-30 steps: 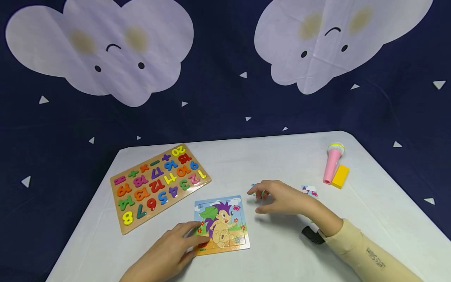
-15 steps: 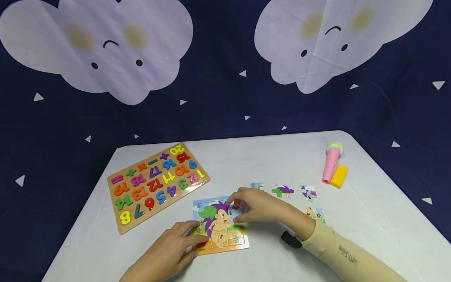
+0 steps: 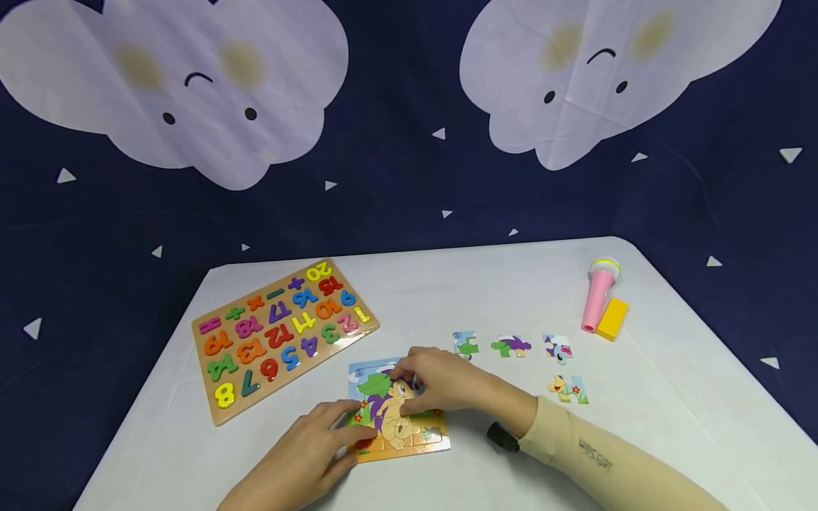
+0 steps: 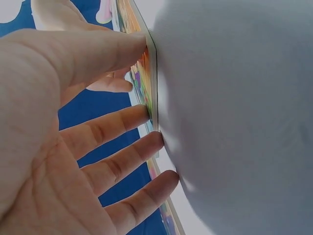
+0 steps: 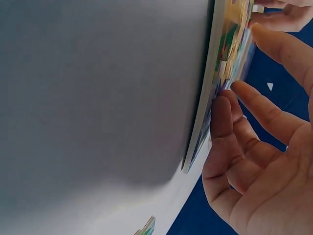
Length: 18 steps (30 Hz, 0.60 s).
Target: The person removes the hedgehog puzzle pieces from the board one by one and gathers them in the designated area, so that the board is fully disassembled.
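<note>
A square hedgehog jigsaw puzzle (image 3: 399, 440) lies flat on the white table, with purple spines, a green leaf and an orange lower strip showing. My left hand (image 3: 313, 447) rests along its left side, fingertips on the picture and at its edge; the left wrist view shows the thumb (image 4: 112, 51) on the board's border and the fingers (image 4: 115, 125) fairly straight. Over the upper right part is my right hand (image 3: 441, 383), thumb and fingertips spread and touching the picture. It covers part of the hedgehog's head. In the right wrist view the puzzle's edge (image 5: 203, 115) passes beside the bent fingers (image 5: 222, 117).
Several loose puzzle pieces lie to the right, among them a green-and-purple piece (image 3: 511, 346) and a yellow-blue piece (image 3: 569, 389). A wooden number board (image 3: 287, 341) lies at the left. A pink toy microphone (image 3: 597, 298) and a yellow block (image 3: 612, 319) are at the far right.
My right hand has moved left from beside the puzzle to over its upper right part, uncovering the loose pieces. My left hand has stayed at the puzzle's left side.
</note>
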Motion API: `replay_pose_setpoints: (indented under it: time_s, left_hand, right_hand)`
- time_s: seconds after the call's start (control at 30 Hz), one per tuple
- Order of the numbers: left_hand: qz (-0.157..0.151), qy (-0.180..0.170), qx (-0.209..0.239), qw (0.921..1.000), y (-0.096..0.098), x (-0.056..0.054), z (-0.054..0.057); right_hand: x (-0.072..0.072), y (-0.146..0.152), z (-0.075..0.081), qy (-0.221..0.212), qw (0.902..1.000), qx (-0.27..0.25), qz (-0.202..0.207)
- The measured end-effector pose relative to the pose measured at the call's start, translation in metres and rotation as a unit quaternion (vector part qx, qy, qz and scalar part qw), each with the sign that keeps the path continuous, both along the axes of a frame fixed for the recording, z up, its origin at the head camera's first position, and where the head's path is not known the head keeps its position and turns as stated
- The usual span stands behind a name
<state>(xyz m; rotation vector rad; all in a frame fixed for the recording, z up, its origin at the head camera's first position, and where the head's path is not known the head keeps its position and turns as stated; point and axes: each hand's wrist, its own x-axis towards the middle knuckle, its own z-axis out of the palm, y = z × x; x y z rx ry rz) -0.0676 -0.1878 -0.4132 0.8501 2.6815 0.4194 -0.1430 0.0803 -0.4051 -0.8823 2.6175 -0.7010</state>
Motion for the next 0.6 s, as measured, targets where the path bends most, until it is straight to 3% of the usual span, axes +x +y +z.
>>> replay_pose_setpoints:
  time_s: [0.17,0.43,0.6]
  left_hand:
    - [-0.005,0.006,0.000,1.0000,0.000,-0.001,-0.001]
    - [-0.025,0.045,0.002,0.9987,0.006,0.003,-0.001]
    - [-0.041,0.035,-0.005,0.9985,0.012,0.004,-0.001]
  right_hand:
    - [0.000,-0.006,-0.002,0.011,0.9998,0.017,0.000]
    - [0.001,-0.009,-0.002,0.014,0.9995,0.027,-0.009]
    - [0.001,-0.009,-0.001,0.014,0.9994,0.030,-0.009]
